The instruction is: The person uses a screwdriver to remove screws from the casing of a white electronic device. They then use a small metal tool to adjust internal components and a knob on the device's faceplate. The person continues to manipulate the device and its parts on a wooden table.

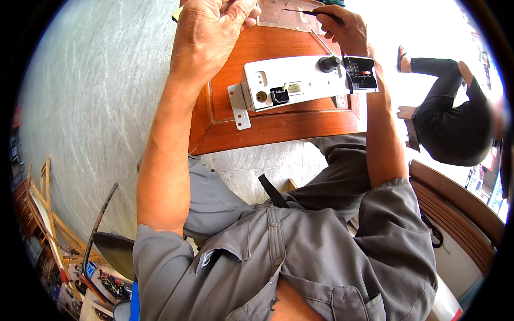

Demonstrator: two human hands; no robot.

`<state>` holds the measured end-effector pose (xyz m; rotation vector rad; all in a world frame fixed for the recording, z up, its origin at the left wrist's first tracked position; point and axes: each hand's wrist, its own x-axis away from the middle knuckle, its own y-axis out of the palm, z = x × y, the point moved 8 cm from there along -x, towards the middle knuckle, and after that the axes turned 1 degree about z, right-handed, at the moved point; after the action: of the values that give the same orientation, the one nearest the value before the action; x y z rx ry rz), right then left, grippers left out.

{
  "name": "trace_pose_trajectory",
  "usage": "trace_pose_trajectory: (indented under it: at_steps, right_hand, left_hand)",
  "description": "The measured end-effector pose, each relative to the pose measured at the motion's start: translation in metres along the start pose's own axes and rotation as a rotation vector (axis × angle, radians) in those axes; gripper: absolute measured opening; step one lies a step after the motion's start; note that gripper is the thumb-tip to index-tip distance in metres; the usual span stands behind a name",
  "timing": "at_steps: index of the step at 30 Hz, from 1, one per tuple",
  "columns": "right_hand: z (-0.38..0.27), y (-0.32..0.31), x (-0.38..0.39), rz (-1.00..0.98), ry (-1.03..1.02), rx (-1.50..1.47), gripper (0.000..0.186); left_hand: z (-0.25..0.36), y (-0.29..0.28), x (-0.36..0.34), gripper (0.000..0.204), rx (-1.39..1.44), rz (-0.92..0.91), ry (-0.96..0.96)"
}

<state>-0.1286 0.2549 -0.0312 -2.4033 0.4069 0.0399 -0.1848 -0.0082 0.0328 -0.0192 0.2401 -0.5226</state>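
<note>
Left hand (211,27) curls beyond the white unit (305,72) on the desk (278,43), holding what, I can't tell; now the black-handled tool (309,12), crosswise past the unit, pointing leftward, gripped by the right hand (347,32).

Pale markings (353,68) on black panel (364,82), too small to read.

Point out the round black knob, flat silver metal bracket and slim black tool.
Round black knob (327,64): head view, on its body.
Flat silver metal bracket (238,107): head view, middle of its plate.
Slim black tool (308,12): head view, on its shaft.
</note>
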Motion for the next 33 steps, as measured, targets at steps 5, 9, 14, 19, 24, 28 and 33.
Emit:
trace_pose_trajectory:
  at_steps: [5, 9, 14, 19, 24, 28, 33]
  right_hand:
    - [-0.010, -0.014, 0.008, -0.097, -0.124, 0.218, 0.021]
    - [-0.016, -0.025, 0.002, -0.125, -0.168, 0.203, 0.026]
    - [-0.053, -0.036, 0.013, -0.100, -0.172, 0.114, 0.027]
    - [-0.078, -0.043, 0.020, -0.087, -0.136, 0.014, 0.026]
    - [-0.085, -0.045, 0.023, -0.104, -0.174, -0.032, 0.026]
    - [-0.089, -0.046, 0.024, -0.107, -0.202, -0.040, 0.027]
    - [-0.093, -0.046, 0.025, -0.101, -0.248, -0.022, 0.027]
  left_hand:
    - [-0.006, 0.007, -0.002, 0.021, -0.115, -0.016, -0.052]
    - [-0.029, 0.014, -0.006, 0.024, 0.010, -0.033, -0.145]
    - [-0.040, 0.031, -0.010, 0.041, 0.239, -0.161, -0.209]
    - [-0.037, 0.041, -0.009, 0.038, 0.353, -0.193, -0.227]
    - [-0.035, 0.044, -0.008, 0.035, 0.438, -0.206, -0.248]
    - [-0.032, 0.044, -0.008, 0.033, 0.471, -0.199, -0.263]
    - [-0.030, 0.042, -0.008, 0.029, 0.517, -0.190, -0.238]
